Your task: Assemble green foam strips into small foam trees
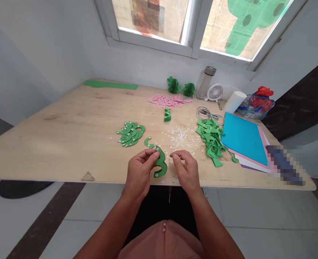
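Note:
My left hand (140,171) pinches a green paper cut-out (161,163) shaped like a 3, with small white squares at its two ends. Just right of it is my right hand (186,169), thumb and forefinger together in a pinch; whatever lies between them is too small to make out. A curved green paper piece (147,142) lies beyond the left hand. Farther left is a pile of green cut-outs (131,134) bearing white squares. Small white paper bits (181,134) are scattered on the table beyond the right hand.
Green scraps (211,138) lie right, beside stacked coloured sheets (244,138). Rolls of tape (203,113), a glass bottle (205,82), a small fan (215,92) and a white roll (234,101) stand farther back. Pink cut-outs (169,100) lie near the wall.

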Demonstrator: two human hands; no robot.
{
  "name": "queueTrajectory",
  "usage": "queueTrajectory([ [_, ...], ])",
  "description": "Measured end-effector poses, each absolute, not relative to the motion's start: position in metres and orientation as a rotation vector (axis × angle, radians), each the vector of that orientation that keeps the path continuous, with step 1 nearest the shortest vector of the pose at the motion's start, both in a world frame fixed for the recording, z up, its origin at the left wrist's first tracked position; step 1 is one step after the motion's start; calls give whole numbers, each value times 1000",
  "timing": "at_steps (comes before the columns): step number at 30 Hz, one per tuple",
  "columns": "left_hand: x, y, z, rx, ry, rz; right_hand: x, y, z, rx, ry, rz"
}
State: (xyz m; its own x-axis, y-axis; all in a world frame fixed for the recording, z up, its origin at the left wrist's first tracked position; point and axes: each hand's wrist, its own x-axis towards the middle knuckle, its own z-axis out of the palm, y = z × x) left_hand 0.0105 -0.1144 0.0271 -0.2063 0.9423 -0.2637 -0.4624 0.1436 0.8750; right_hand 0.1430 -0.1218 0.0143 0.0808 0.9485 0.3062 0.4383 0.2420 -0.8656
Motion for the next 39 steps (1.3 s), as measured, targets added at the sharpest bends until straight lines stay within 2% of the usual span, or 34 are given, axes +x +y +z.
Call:
queueTrajectory([
  [5, 12, -114, 33, 581, 1054, 1369, 132, -126, 18, -1266, -1395, 1079],
  [10, 11, -118, 27, 706, 1049, 1340, 126, -126, 19, -1169, -1075, 1330],
  [18, -4, -131, 21, 931, 1030, 1307, 122, -128, 17, -1026, -655, 1533],
  [22, -9, -132, 18, 1231, 1030, 1276, 119, -130, 16, -931, -520, 1611],
  [28, -17, -128, 16, 1596, 1044, 1250, 117, -132, 17, -864, -491, 1670],
  [39, -24, -123, 22, 1698, 1042, 1213, 120, -132, 21, -822, -561, 1718],
])
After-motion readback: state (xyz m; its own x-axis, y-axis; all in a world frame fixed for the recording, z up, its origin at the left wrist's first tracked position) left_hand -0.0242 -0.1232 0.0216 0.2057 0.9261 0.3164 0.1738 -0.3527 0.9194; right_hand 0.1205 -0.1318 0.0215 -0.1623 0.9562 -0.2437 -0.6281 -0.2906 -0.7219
